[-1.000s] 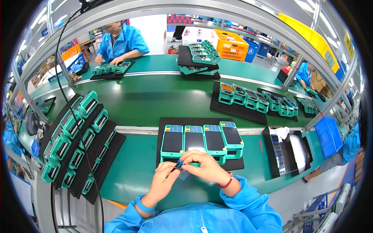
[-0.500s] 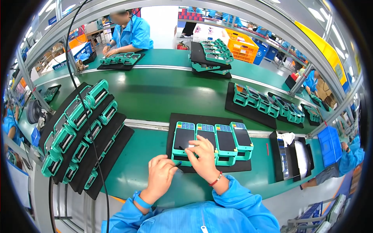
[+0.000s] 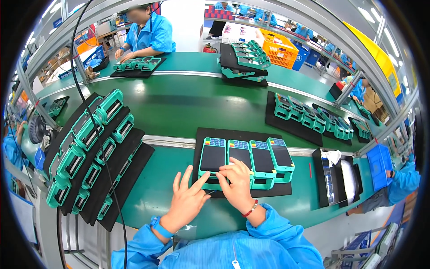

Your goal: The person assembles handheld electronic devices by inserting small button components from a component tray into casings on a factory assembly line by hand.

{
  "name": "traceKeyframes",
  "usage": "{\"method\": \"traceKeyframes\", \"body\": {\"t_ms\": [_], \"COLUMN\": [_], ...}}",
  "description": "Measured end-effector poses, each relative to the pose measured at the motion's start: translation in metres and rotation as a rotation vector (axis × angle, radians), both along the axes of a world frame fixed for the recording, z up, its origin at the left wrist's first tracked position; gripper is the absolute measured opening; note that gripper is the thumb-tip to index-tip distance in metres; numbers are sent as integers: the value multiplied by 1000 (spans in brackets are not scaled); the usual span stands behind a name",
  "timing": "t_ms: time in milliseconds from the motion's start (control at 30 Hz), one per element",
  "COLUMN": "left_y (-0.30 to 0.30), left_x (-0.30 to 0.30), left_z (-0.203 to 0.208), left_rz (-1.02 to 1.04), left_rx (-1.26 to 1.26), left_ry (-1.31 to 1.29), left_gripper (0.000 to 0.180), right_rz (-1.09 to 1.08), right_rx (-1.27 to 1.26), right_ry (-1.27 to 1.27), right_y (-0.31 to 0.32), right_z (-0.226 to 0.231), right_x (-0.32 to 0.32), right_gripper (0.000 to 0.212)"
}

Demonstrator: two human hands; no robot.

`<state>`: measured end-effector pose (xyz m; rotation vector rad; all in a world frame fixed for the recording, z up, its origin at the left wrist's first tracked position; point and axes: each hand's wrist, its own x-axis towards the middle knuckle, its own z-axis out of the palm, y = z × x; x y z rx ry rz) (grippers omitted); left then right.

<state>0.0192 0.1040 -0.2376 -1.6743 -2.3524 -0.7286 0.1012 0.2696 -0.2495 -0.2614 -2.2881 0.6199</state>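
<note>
Four-sided black foam mat [image 3: 277, 192] lies in front of me with a row of several green payment terminals [image 3: 262, 160], each with a dark screen and a colourful keypad. At the lower edge of the leftmost terminal [image 3: 213, 157], my right hand [image 3: 236, 184] has thumb and forefinger pinched together; anything between them is too small to make out. My left hand [image 3: 186, 199] is open beside it, fingers spread, with its forefinger reaching to the same lower edge. Something small and dark shows by the left thumb, its kind unclear.
Stacked mats with green terminal housings [image 3: 85, 157] rise on my left, a black cable [image 3: 96, 121] hanging before them. More loaded mats [image 3: 300, 114] lie on the green belt. At right are a black box [image 3: 329, 179] and a blue bin [image 3: 380, 168]. A co-worker [image 3: 150, 36] works opposite.
My left hand has opened from curled fingers and moved closer to the leftmost terminal's lower edge. The right hand stays pinched there. The view has shifted slightly.
</note>
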Motion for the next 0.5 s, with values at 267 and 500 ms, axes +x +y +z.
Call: {"method": "traceKeyframes", "body": {"t_ms": [267,500], "left_y": [0,4], "left_x": [-2,-5], "left_z": [-1,-3], "left_rz": [16,10], "left_rx": [-113,296], "left_ry": [62,-614], "left_gripper": [18,20], "right_rz": [40,178], "right_rx": [-24,-13], "right_ry": [-177,-465], "right_y": [31,46], "right_z": [26,27], "right_x": [2,-23], "right_gripper": [35,25]}}
